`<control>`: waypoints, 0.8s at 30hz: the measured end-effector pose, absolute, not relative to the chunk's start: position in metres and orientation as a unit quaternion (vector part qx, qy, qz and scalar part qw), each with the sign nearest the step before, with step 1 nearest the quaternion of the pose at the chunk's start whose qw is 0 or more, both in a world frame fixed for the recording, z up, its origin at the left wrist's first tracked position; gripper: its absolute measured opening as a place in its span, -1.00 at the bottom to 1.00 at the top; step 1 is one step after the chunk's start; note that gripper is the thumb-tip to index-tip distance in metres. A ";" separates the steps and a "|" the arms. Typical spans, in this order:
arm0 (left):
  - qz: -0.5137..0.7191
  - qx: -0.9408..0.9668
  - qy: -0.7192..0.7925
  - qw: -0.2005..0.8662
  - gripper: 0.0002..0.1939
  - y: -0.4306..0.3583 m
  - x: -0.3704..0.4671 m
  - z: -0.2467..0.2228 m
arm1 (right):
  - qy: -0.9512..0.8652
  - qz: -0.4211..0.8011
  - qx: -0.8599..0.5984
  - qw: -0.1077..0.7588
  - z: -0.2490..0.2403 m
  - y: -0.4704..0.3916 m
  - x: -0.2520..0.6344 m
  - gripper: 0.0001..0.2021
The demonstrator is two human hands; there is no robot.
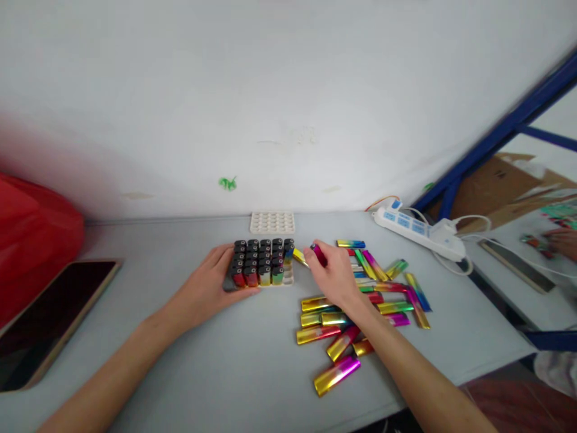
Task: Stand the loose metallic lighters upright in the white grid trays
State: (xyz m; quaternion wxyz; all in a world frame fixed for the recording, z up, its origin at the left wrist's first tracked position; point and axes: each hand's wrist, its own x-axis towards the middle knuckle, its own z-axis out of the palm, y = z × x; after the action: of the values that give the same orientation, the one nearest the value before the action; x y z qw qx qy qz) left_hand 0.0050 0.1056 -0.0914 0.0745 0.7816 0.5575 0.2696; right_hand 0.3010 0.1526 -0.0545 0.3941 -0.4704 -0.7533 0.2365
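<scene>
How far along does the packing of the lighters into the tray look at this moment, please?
The tray already stands almost full of upright lighters, steadied by the left hand. In hand: the right hand holds a magenta lighter near the tray's right edge. Left: a loose pile of lighters on the table, and an empty tray behind.

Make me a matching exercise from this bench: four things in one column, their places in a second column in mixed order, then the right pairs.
Things:
1. empty white tray
2. power strip
3. red bag
4. filled lighter tray

Places:
A. against the left hand
B. far left edge of the table
C. by the wall, behind the filled tray
D. far right of the table, beyond the loose lighters

Pairs: 1-C, 2-D, 3-B, 4-A
</scene>
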 end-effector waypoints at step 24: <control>0.262 0.774 0.569 0.097 -0.11 0.103 0.009 -0.089 | -0.847 0.199 -0.352 0.346 -0.050 0.158 0.319 -0.58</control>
State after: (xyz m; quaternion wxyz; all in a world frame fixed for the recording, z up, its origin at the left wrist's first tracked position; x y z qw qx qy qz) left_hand 0.0091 0.1034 -0.0888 0.0968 0.7735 0.5691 0.2616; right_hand 0.3188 0.1583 -0.0499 0.3464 -0.3520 -0.8465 0.1986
